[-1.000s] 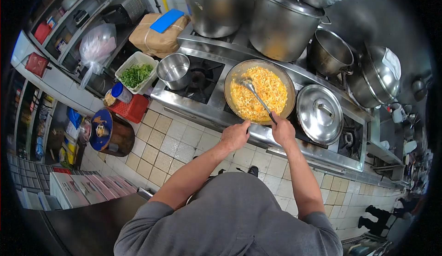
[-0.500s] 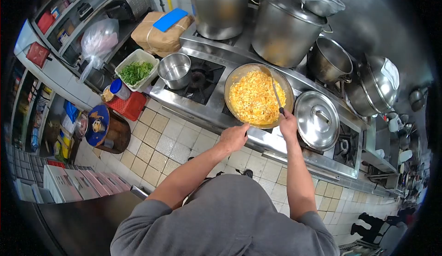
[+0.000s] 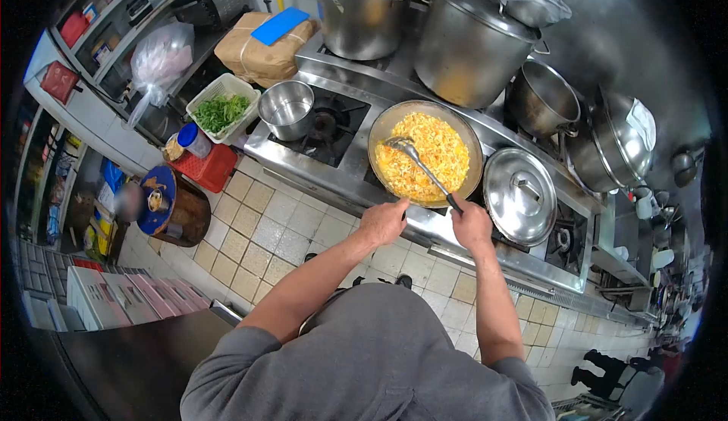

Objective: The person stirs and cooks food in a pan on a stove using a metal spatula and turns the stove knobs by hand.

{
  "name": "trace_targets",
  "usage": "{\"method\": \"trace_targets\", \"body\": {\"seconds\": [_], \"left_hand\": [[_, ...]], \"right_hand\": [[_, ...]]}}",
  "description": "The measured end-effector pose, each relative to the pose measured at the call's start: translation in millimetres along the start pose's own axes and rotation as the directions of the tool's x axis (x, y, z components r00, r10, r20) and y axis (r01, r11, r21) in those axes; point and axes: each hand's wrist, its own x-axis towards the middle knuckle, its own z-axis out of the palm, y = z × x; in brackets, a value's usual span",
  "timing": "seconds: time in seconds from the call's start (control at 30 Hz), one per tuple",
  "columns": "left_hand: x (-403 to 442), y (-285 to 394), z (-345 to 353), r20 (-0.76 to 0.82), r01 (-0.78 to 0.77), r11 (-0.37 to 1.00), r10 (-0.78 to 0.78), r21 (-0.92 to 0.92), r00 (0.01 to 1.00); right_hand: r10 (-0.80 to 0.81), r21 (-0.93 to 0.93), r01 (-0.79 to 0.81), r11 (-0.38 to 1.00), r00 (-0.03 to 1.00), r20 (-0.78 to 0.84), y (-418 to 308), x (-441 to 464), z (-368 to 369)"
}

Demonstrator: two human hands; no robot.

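Observation:
A wide pan (image 3: 377, 122) stands on the stove, full of a yellow and orange scrambled egg mixture (image 3: 428, 144). My right hand (image 3: 472, 225) is closed around the black handle of a metal slotted spoon (image 3: 434, 177). The spoon's head rests in the food at the pan's left side. At the pan's near edge, my left hand (image 3: 383, 222) is closed, seemingly on the pan's handle, most of which the fingers hide. Right beside the pan lies a round metal lid (image 3: 520, 197).
A small steel pot (image 3: 287, 110) sits left of the burner. Large stockpots (image 3: 474, 50) line the back. Chopped greens (image 3: 220, 112) fill a basket at the left, near a red crate (image 3: 211, 168). Another person (image 3: 607, 372) is at the lower right.
My right hand has swept the slotted spoon from the pan's far right side to its left. The egg mixture has shifted a little. My left hand stays at the pan's near edge.

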Motion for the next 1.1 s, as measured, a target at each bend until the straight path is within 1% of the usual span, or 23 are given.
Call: {"method": "trace_targets", "body": {"seconds": [0.03, 0.07, 0.13, 0.2, 0.3, 0.33, 0.37, 0.43, 0.5, 0.57, 0.67, 0.77, 0.8, 0.83, 0.87, 0.9, 0.97, 1.03, 1.07, 1.1], "left_hand": [[0.0, -1.2, 2.5, -0.033, -0.023, 1.0, 0.023, -0.009, 0.999], [0.9, -1.8, 4.5, -0.066, -0.048, 0.999, 0.047, -0.017, 0.997], [-1.6, 3.5, -0.4, -0.065, -0.031, 0.999, 0.03, -0.019, 0.997], [-3.2, 4.5, 1.6, -0.049, -0.019, 1.0, 0.018, -0.016, 0.999], [-0.6, -1.8, 6.4, -0.044, -0.043, 0.999, 0.042, -0.012, 0.998], [-1.2, -1.6, 6.3, -0.066, -0.036, 0.999, 0.035, -0.013, 0.997], [-0.2, -1.4, 5.8, -0.088, -0.03, 0.999, 0.028, -0.017, 0.996], [-0.4, 1.3, 2.1, -0.088, -0.028, 0.999, 0.026, -0.022, 0.996], [-3.5, 4.4, 4.4, -0.08, -0.016, 0.999, 0.013, -0.039, 0.997], [-2.4, 3.9, 2.7, -0.075, -0.015, 1.0, 0.013, -0.023, 0.997], [-3.4, 5.5, 0.8, -0.066, 0.004, 0.999, -0.008, -0.053, 0.998], [-2.8, 8.2, -0.6, -0.084, -0.015, 0.997, 0.009, -0.074, 0.996], [-1.7, 8.7, -0.4, -0.072, -0.024, 0.998, 0.02, -0.065, 0.997], [-0.8, 9.2, 0.2, -0.067, -0.004, 0.999, 0.001, -0.052, 0.998], [-0.2, 10.2, 1.4, -0.061, 0.015, 0.999, -0.017, -0.039, 0.998], [0.1, 11.7, 1.0, -0.047, 0.001, 0.999, -0.003, -0.032, 0.999], [-0.8, 14.3, -0.5, -0.057, 0.016, 1.0, -0.017, -0.014, 0.998], [1.1, 13.7, 1.5, -0.027, 0.01, 1.0, -0.01, 0.002, 1.0], [2.9, 12.5, 0.7, -0.009, 0.011, 1.0, -0.011, 0.013, 1.0], [3.0, 11.6, 0.4, 0.003, -0.005, 1.0, 0.005, 0.031, 1.0]], "right_hand": [[-0.04, 0.046, 0.042, 0.998, 0.998, -0.05, 2.8, -3.2, -9.5], [-0.037, 0.056, 0.041, 0.998, 0.997, -0.068, 1.9, -1.9, -12.0], [-0.032, 0.066, 0.037, 0.997, 0.996, -0.088, -3.7, 4.5, -13.5], [0.009, 0.064, -0.002, 0.998, 0.995, -0.099, -20.0, 16.3, -1.8], [-0.04, 0.048, 0.043, 0.998, 0.996, -0.074, -24.2, 30.0, 36.3], [-0.023, 0.019, 0.023, 1.0, 1.0, -0.009, -24.1, 25.9, 39.2], [-0.017, 0.022, 0.018, 1.0, 1.0, -0.017, -19.6, 18.1, 38.3], [-0.075, -0.077, 0.074, 0.994, 0.997, -0.006, -3.7, -2.8, 30.3], [-0.073, -0.099, 0.07, 0.993, 0.997, -0.022, 12.4, -23.8, 12.7], [-0.017, -0.011, 0.015, 1.0, 0.991, -0.133, 16.2, -46.9, -13.0], [0.012, 0.047, -0.002, 0.999, 0.98, -0.199, 27.9, -75.2, -39.2], [0.072, 0.02, -0.07, 0.997, 0.979, -0.192, 35.5, -103.1, -57.4], [0.125, 0.008, -0.125, 0.992, 0.984, -0.128, 27.6, -111.4, -69.3], [0.143, 0.015, -0.142, 0.99, 0.981, -0.132, 29.2, -114.1, -64.8], [0.208, 0.018, -0.207, 0.978, 0.975, -0.079, 33.2, -116.1, -57.2], [0.272, 0.016, -0.271, 0.962, 0.962, -0.027, 37.1, -116.8, -48.6], [0.351, -0.028, -0.35, 0.936, 0.936, 0.032, 34.4, -94.3, -23.9], [0.358, -0.086, -0.353, 0.932, 0.932, 0.051, 24.4, -65.8, 3.6], [0.35, -0.067, -0.347, 0.936, 0.936, 0.042, 23.8, -54.7, 20.0], [0.298, -0.082, -0.299, 0.951, 0.954, -0.018, 20.3, -49.9, 31.1]]}}
